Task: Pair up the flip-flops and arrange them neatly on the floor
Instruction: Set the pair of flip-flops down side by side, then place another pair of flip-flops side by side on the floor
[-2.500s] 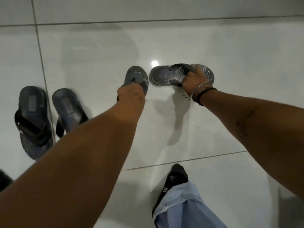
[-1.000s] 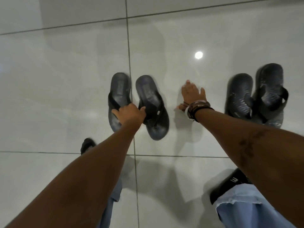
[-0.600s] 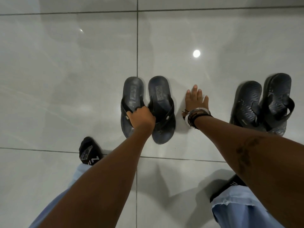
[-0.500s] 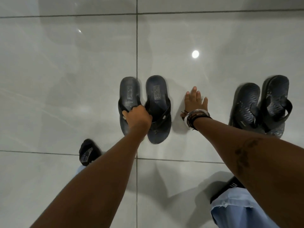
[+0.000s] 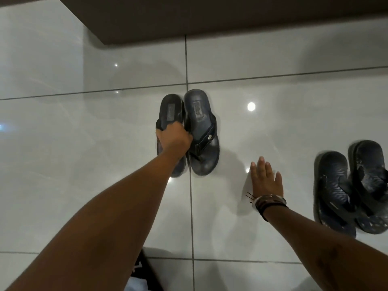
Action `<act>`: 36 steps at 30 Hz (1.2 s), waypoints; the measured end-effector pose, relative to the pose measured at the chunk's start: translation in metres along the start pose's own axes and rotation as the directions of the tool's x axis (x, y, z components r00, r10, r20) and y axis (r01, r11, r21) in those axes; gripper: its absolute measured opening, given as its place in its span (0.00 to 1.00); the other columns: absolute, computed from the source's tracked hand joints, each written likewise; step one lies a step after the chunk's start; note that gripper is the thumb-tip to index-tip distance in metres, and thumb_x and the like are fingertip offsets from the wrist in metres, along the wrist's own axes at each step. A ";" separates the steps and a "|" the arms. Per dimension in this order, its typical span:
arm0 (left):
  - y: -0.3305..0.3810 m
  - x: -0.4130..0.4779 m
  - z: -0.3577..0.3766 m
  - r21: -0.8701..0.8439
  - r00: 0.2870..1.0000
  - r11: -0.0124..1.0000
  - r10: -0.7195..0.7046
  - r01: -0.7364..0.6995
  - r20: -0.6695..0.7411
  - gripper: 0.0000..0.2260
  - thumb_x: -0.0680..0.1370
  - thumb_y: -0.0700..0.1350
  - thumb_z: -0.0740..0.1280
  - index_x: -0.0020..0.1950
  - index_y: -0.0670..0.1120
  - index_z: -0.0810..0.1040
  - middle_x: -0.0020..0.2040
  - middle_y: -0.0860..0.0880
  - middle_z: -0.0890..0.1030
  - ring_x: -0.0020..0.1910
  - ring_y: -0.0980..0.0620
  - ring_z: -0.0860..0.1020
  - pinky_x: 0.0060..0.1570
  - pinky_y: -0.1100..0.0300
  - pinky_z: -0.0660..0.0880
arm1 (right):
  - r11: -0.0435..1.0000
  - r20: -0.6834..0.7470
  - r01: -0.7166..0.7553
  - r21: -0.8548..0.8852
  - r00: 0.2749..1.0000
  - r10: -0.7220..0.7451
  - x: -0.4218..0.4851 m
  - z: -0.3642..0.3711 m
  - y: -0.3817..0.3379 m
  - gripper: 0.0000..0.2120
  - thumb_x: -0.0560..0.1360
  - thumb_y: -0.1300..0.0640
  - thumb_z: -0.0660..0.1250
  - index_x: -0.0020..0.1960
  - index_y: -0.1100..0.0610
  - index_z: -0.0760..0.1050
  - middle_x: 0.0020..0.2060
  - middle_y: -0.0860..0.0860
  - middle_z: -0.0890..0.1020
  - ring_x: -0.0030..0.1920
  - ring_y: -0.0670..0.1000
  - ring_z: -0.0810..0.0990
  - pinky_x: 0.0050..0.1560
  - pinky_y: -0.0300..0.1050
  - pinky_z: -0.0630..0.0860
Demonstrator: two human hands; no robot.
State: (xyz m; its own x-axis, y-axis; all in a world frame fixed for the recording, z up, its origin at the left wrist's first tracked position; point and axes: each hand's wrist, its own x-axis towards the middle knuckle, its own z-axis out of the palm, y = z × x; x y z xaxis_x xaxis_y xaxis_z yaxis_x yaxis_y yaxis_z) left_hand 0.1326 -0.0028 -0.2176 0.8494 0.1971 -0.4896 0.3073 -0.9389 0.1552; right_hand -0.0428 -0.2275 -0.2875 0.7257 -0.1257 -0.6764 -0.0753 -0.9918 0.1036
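Observation:
Two dark smooth flip-flops lie side by side on the white tiled floor, toes toward me. My left hand (image 5: 175,138) is closed on the strap of the left flip-flop (image 5: 170,111), which touches the right flip-flop (image 5: 200,131) of that pair. My right hand (image 5: 265,179), with bracelets at the wrist, rests flat on the floor with fingers spread, holding nothing. To its right lies a second pair with patterned soles: one flip-flop (image 5: 333,190) and its mate (image 5: 370,181), overlapping slightly at the straps.
A dark brown base or ledge (image 5: 210,15) runs along the far side of the floor. Glossy white tiles (image 5: 84,143) with grey grout lines stretch all around. A black sock edge (image 5: 144,274) shows at the bottom.
My left hand has pushed the smooth pair farther from me, toward the brown ledge. My right hand stays flat on the floor. The view has tilted up, showing the ledge.

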 end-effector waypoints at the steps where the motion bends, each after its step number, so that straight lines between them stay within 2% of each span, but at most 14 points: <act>1: 0.006 0.006 -0.001 0.012 1.000 1.000 0.004 -0.004 0.005 0.06 0.76 0.45 0.65 0.47 0.44 0.78 0.39 0.47 0.78 0.47 0.42 0.79 0.66 0.45 0.64 | 1.000 0.002 0.002 0.000 1.000 -0.002 0.000 0.001 0.001 0.35 0.79 0.67 0.55 0.78 0.55 0.39 0.78 0.57 0.38 0.78 0.57 0.44 0.76 0.58 0.55; 6: 0.022 0.026 -0.001 0.038 0.998 0.998 -0.049 0.047 0.049 0.09 0.76 0.47 0.66 0.52 0.44 0.77 0.48 0.43 0.83 0.51 0.40 0.80 0.70 0.43 0.59 | 1.000 0.016 0.011 0.007 1.000 -0.011 0.000 0.000 0.001 0.35 0.79 0.67 0.53 0.78 0.55 0.37 0.78 0.57 0.37 0.78 0.58 0.42 0.76 0.57 0.54; 9: 0.024 0.028 0.004 0.059 0.996 0.996 -0.065 0.062 0.059 0.08 0.76 0.48 0.66 0.50 0.44 0.77 0.46 0.44 0.82 0.51 0.41 0.80 0.71 0.43 0.58 | 1.000 0.018 0.011 0.010 1.000 -0.012 0.000 0.001 0.001 0.35 0.79 0.67 0.53 0.78 0.55 0.37 0.78 0.57 0.37 0.78 0.58 0.42 0.76 0.57 0.54; 13: 0.026 0.031 0.008 0.069 0.995 0.995 -0.071 0.067 0.064 0.07 0.75 0.48 0.67 0.44 0.46 0.72 0.41 0.45 0.79 0.50 0.42 0.80 0.72 0.42 0.58 | 1.000 0.014 0.016 0.001 1.000 -0.016 0.000 0.002 0.003 0.35 0.78 0.68 0.54 0.78 0.56 0.38 0.78 0.58 0.38 0.78 0.59 0.43 0.75 0.57 0.56; 16: 0.027 0.027 0.010 0.077 0.996 0.993 -0.089 0.087 0.025 0.07 0.75 0.49 0.66 0.44 0.46 0.73 0.41 0.45 0.80 0.50 0.41 0.80 0.71 0.41 0.58 | 1.000 0.039 0.018 0.024 0.999 -0.019 -0.002 -0.001 0.006 0.36 0.78 0.68 0.55 0.78 0.56 0.39 0.78 0.58 0.38 0.78 0.59 0.43 0.75 0.58 0.55; 19: 0.031 0.012 0.013 0.101 0.993 0.990 -0.093 0.100 -0.074 0.17 0.78 0.57 0.60 0.47 0.44 0.78 0.46 0.41 0.82 0.53 0.39 0.78 0.70 0.38 0.58 | 0.998 0.124 0.042 0.054 0.991 -0.049 -0.004 -0.012 0.012 0.37 0.78 0.65 0.58 0.78 0.54 0.38 0.78 0.56 0.37 0.78 0.57 0.42 0.76 0.61 0.51; 21: 0.040 -0.011 0.023 0.178 0.983 0.984 0.016 0.017 -0.183 0.23 0.79 0.59 0.56 0.53 0.42 0.79 0.55 0.39 0.80 0.59 0.38 0.75 0.70 0.36 0.58 | 0.991 0.166 0.046 0.127 0.984 -0.067 -0.010 -0.023 0.028 0.41 0.76 0.55 0.64 0.78 0.54 0.39 0.78 0.54 0.38 0.78 0.55 0.43 0.76 0.62 0.47; 23: 0.053 -0.040 0.040 0.219 0.953 0.960 0.221 -0.175 -0.207 0.23 0.79 0.58 0.57 0.61 0.40 0.76 0.63 0.37 0.76 0.65 0.38 0.71 0.70 0.35 0.58 | 0.966 0.143 -0.036 0.258 0.990 -0.002 -0.013 -0.036 0.054 0.41 0.76 0.49 0.66 0.78 0.55 0.42 0.78 0.55 0.41 0.78 0.55 0.47 0.76 0.62 0.47; 25: 0.073 -0.075 0.068 0.211 0.911 0.898 0.407 -0.387 -0.062 0.27 0.79 0.57 0.61 0.69 0.39 0.70 0.72 0.36 0.68 0.72 0.39 0.65 0.73 0.38 0.54 | 0.909 0.085 -0.167 0.382 0.986 0.145 -0.018 -0.049 0.094 0.36 0.77 0.49 0.64 0.77 0.57 0.50 0.78 0.56 0.47 0.77 0.56 0.53 0.75 0.61 0.50; 27: 0.091 -0.108 0.101 0.180 0.867 0.848 0.484 -0.498 0.119 0.35 0.78 0.60 0.62 0.76 0.38 0.60 0.78 0.37 0.57 0.77 0.41 0.56 0.75 0.41 0.48 | 0.861 0.024 -0.284 0.423 0.953 0.303 -0.022 -0.052 0.137 0.30 0.77 0.50 0.64 0.74 0.60 0.60 0.77 0.58 0.56 0.74 0.57 0.61 0.72 0.60 0.57; 30: 0.120 -0.147 0.152 0.197 0.854 0.844 0.441 -0.499 0.275 0.43 0.75 0.66 0.61 0.79 0.41 0.48 0.80 0.39 0.46 0.79 0.42 0.47 0.76 0.42 0.45 | 0.828 0.072 -0.460 0.321 0.883 0.463 -0.035 -0.033 0.196 0.32 0.75 0.45 0.66 0.72 0.61 0.64 0.72 0.60 0.64 0.71 0.60 0.64 0.71 0.61 0.62; 32: 0.137 -0.161 0.175 0.223 0.895 0.889 0.325 -0.399 0.305 0.47 0.73 0.68 0.62 0.79 0.41 0.45 0.80 0.39 0.43 0.79 0.41 0.45 0.76 0.40 0.45 | 0.800 0.127 -0.532 0.277 0.846 0.518 -0.041 -0.015 0.221 0.31 0.75 0.45 0.66 0.70 0.62 0.65 0.69 0.61 0.68 0.69 0.62 0.66 0.70 0.61 0.62; 34: 0.155 -0.168 0.191 0.179 0.937 0.951 0.191 -0.250 0.294 0.51 0.71 0.68 0.66 0.79 0.42 0.44 0.79 0.38 0.41 0.78 0.39 0.45 0.75 0.39 0.46 | 0.832 0.094 -0.516 0.204 0.856 0.509 -0.044 0.004 0.236 0.25 0.75 0.49 0.66 0.66 0.62 0.70 0.65 0.61 0.73 0.65 0.62 0.69 0.68 0.60 0.64; 36: 0.167 -0.171 0.201 0.162 0.956 0.971 0.129 -0.176 0.263 0.54 0.68 0.66 0.70 0.79 0.41 0.42 0.79 0.36 0.39 0.78 0.37 0.44 0.75 0.39 0.46 | 0.888 -0.003 -0.428 0.169 0.901 0.435 -0.044 0.018 0.242 0.16 0.77 0.55 0.62 0.60 0.62 0.75 0.59 0.61 0.78 0.61 0.62 0.72 0.67 0.61 0.63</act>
State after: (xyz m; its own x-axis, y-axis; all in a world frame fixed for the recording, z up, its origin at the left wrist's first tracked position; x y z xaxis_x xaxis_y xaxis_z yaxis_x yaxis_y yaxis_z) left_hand -0.0474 -0.2500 -0.2802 0.7392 -0.0072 -0.6734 0.0794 -0.9920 0.0978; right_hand -0.1058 -0.4625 -0.2459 0.6232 -0.5443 -0.5616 -0.4932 -0.8308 0.2580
